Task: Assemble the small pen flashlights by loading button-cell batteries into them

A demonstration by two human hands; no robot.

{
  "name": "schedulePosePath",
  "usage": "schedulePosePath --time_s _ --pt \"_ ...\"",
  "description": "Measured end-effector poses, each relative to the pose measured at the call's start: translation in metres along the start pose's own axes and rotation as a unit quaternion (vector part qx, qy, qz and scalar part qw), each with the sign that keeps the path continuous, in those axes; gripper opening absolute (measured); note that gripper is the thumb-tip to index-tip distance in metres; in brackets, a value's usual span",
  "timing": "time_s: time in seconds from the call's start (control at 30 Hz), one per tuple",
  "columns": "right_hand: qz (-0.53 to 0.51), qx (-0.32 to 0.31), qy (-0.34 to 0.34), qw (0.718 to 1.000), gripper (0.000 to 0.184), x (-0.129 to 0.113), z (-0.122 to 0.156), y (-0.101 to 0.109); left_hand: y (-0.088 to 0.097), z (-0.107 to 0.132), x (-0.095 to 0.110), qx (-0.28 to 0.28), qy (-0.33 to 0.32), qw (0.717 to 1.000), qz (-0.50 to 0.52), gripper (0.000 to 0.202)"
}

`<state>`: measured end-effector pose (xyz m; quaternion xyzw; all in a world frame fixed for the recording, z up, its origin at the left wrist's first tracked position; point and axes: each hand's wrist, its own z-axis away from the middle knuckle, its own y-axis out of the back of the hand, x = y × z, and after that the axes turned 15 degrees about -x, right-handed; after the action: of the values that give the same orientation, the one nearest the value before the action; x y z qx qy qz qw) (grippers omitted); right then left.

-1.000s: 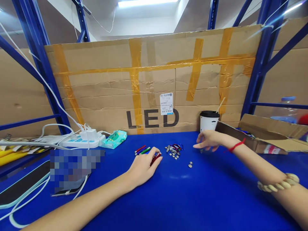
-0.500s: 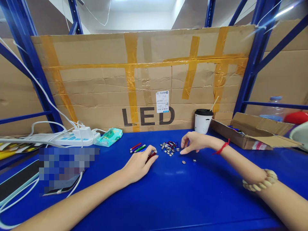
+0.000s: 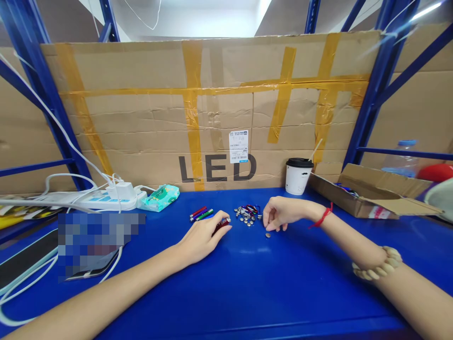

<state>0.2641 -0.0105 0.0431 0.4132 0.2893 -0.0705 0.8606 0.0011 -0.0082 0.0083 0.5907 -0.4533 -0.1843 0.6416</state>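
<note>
My left hand (image 3: 201,237) rests on the blue table (image 3: 247,288), fingers curled round a small red pen-like light (image 3: 222,224). My right hand (image 3: 281,213), with a red string at the wrist, hovers with fingers bent down beside a heap of small silver button cells (image 3: 247,216); whether it pinches one is hidden. One loose button cell (image 3: 268,234) lies just below its fingertips. Red, blue and green pen lights (image 3: 200,214) lie side by side left of the heap. Coloured key rings (image 3: 252,208) sit at the heap's far edge.
A taped cardboard wall marked LED (image 3: 219,118) backs the table. A lidded white paper cup (image 3: 298,176) and an open cardboard box (image 3: 368,193) stand at the right. A power strip with cables (image 3: 106,198), a wipes pack (image 3: 159,197) and a phone (image 3: 24,257) lie at the left.
My right hand has drawn left from near the cup to beside the heap of button cells. The two loose cells seen before are now one. My left hand has stayed on the red light.
</note>
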Motion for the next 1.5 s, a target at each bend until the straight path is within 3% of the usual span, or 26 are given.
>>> schedulePosePath --time_s 0.17,0.33,0.7,0.9,1.03,1.13,1.37,1.5 --pt "0.079 0.114 0.043 0.989 0.013 -0.011 -0.012 -0.011 0.002 0.000 0.002 -0.020 -0.033 0.999 0.005 0.021" --pt "0.180 0.212 0.083 0.957 0.011 -0.012 -0.028 -0.020 0.003 0.001 0.003 -0.018 -0.034 0.999 0.003 0.021" --pt "0.136 0.274 0.021 0.952 0.010 -0.017 -0.037 -0.026 0.002 0.000 0.002 -0.018 -0.049 0.999 -0.006 0.023" --pt "0.129 0.275 0.032 0.952 0.013 -0.017 -0.034 -0.024 0.003 0.001 0.003 -0.014 -0.045 0.999 -0.001 0.023" --pt "0.138 0.188 0.056 0.971 0.014 -0.021 -0.022 -0.021 0.002 0.001 0.003 -0.011 -0.038 0.999 0.004 0.023" --pt "0.154 0.145 0.037 0.977 0.023 -0.022 -0.014 -0.017 0.003 0.001 0.003 -0.011 -0.036 0.999 0.001 0.023" --pt "0.144 0.154 0.044 0.976 0.046 -0.014 -0.012 -0.009 0.003 0.000 0.003 -0.012 -0.036 0.999 -0.006 0.022" --pt "0.182 0.172 0.050 0.967 0.029 -0.014 -0.013 -0.009 0.003 0.000 0.003 -0.010 -0.036 0.999 -0.005 0.023"
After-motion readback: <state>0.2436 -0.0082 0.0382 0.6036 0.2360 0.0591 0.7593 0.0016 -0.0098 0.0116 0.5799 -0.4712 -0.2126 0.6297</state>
